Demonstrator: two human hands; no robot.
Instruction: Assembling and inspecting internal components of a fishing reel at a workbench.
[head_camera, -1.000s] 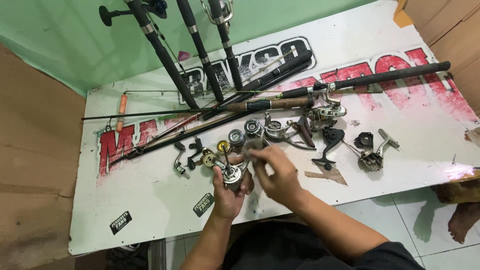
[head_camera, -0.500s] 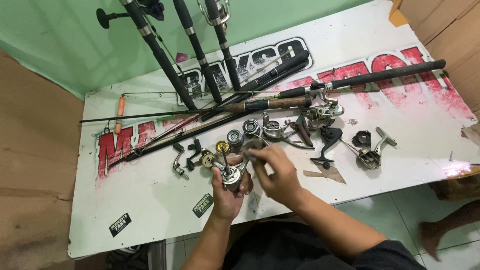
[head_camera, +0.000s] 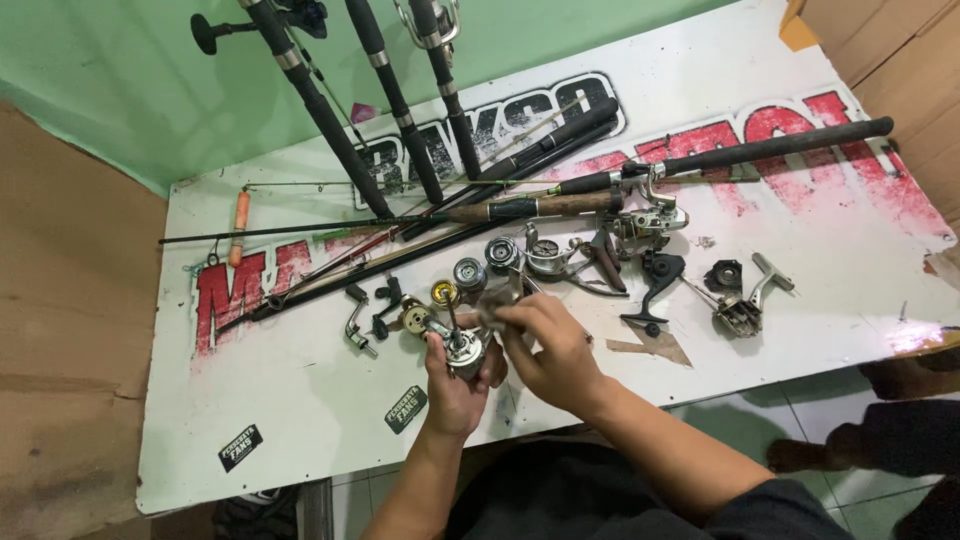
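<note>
My left hand (head_camera: 455, 385) grips a small metal fishing reel body (head_camera: 462, 350) with a shaft sticking up from it, just above the white table's (head_camera: 300, 430) near edge. My right hand (head_camera: 545, 345) is closed on a small grey rag (head_camera: 497, 302) and presses it against the top of that reel. Loose reel parts lie just beyond the hands: a gold spool (head_camera: 444, 292), two grey spools (head_camera: 469, 271), and a black crank handle (head_camera: 384, 305) to the left.
Several fishing rods (head_camera: 520, 205) lie across the table's far half, and three stand upright at the back (head_camera: 385, 90). More reels and parts (head_camera: 740, 300) sit to the right. Brown cardboard flanks the table; another person's foot (head_camera: 800, 455) rests on the tiled floor.
Both hands stay on the reel in nearly the same place; the right hand's fingers have shifted slightly on it. The foot on the floor at right has moved left.
</note>
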